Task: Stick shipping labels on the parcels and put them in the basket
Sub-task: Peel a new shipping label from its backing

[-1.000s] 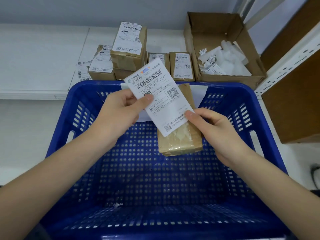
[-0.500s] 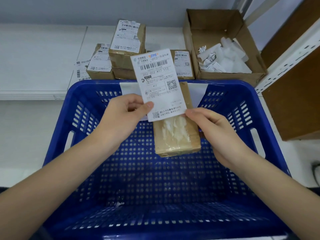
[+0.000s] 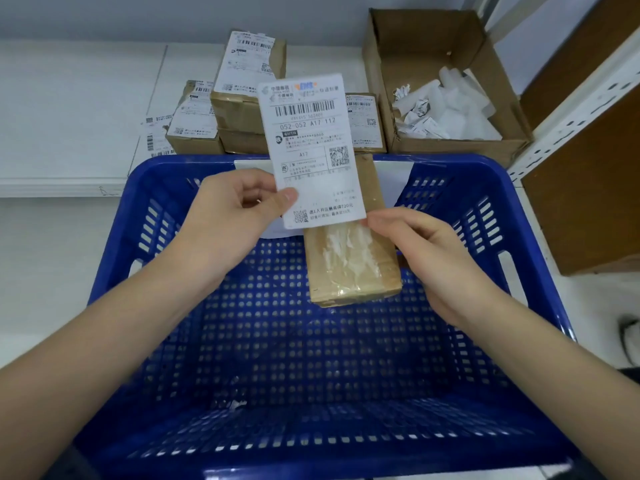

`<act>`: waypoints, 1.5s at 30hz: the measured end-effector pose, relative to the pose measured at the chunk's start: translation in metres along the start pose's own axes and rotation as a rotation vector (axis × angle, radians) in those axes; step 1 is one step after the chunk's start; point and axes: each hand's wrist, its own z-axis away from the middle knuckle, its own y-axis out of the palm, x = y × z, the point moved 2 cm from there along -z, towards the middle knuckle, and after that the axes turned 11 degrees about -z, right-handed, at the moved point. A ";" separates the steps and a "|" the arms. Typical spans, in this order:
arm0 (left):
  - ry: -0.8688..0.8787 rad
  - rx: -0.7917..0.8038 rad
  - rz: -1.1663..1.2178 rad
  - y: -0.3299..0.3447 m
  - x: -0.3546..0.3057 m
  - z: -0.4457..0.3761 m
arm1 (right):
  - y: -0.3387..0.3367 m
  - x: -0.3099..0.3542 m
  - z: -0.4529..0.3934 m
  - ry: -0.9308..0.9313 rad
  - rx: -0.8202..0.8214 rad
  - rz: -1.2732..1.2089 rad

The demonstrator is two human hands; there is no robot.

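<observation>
A white shipping label (image 3: 311, 147) stands upright in front of me, above the far half of a blue plastic basket (image 3: 166, 188). My left hand (image 3: 228, 220) pinches the label's lower left edge between thumb and fingers. A brown taped parcel (image 3: 349, 265) hangs over the basket, partly behind the label. My right hand (image 3: 433, 258) grips it from the right side. That hand's fingertip touches the label's lower right corner. Nothing lies in the basket except a small scrap.
Several labelled brown parcels (image 3: 242, 98) are stacked on the white shelf behind the basket, with loose labels (image 3: 156, 133) to their left. An open cardboard box (image 3: 450, 147) of crumpled backing paper stands at the back right. A white shelf upright (image 3: 571, 109) and brown boards lie to the right.
The label has swung from tilted to upright and risen, uncovering more of the parcel's taped top. My left thumb now pinches it near its lower edge.
</observation>
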 end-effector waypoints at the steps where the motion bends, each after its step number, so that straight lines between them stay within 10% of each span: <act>1: 0.004 0.010 -0.005 0.000 0.000 0.001 | 0.000 0.001 0.000 -0.001 0.003 -0.008; 45: 0.000 0.059 -0.037 0.000 0.003 -0.002 | -0.002 -0.003 -0.002 -0.044 0.004 0.044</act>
